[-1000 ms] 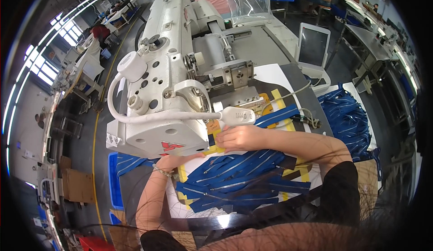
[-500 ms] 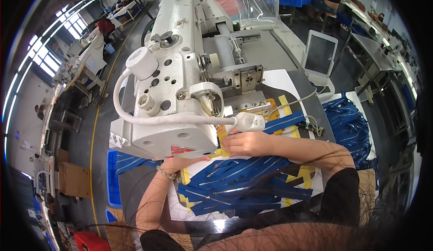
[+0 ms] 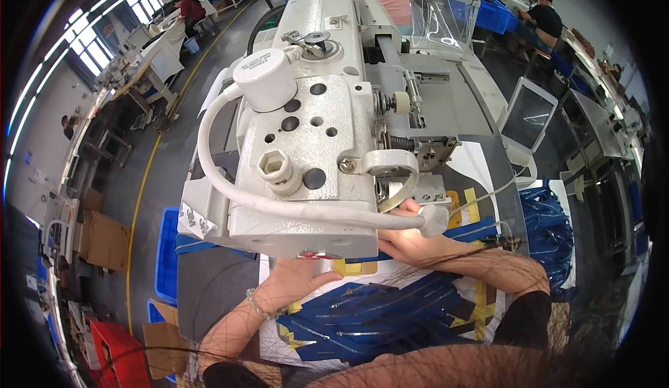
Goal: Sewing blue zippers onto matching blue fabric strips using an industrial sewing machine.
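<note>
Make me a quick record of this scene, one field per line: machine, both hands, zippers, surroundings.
Machine: white sewing machine, white cable curving across its front
Left hand: below the machine's front, thumb at a yellow-edged piece; other fingers partly hidden
Right hand: to its right, partly hidden behind the cable's end; grip unclear
Zipper pile: blue, in front of the machine
Second zipper pile: blue, farther right
Surroundings: tilted screen right; blue bin and cardboard box left
</note>
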Motion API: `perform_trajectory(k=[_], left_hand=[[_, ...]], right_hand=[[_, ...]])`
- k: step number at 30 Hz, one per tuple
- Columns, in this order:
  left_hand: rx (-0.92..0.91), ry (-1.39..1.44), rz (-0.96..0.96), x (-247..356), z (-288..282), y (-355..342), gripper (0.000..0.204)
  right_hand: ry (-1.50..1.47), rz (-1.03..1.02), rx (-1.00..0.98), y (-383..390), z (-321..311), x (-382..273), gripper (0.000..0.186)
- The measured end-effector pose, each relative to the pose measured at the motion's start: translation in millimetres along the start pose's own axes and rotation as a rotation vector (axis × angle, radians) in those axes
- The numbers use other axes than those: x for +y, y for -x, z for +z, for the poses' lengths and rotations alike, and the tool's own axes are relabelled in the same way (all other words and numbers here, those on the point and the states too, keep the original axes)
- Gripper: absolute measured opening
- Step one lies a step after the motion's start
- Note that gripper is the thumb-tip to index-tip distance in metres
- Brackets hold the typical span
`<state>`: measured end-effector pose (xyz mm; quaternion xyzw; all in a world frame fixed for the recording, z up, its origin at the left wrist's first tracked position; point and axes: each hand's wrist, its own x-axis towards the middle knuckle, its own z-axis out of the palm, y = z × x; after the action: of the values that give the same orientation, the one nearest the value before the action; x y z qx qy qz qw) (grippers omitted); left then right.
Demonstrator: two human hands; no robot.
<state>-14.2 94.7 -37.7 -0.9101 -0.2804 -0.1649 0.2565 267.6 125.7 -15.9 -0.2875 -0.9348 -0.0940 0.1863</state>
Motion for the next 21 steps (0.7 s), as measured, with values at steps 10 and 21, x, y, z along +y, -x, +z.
perform_trajectory(k=[10, 21], left_hand=[[-0.540, 0.444, -0.400, 10, -51, -33, 0.043], [-0.279, 0.634, -0.474, 17, -27, -20, 0.033]], right_hand=[[-0.340, 0.113, -0.539, 4, -23, -11, 0.067], [-0.540, 0.172, -0.123, -2, 14, -30, 0.028]])
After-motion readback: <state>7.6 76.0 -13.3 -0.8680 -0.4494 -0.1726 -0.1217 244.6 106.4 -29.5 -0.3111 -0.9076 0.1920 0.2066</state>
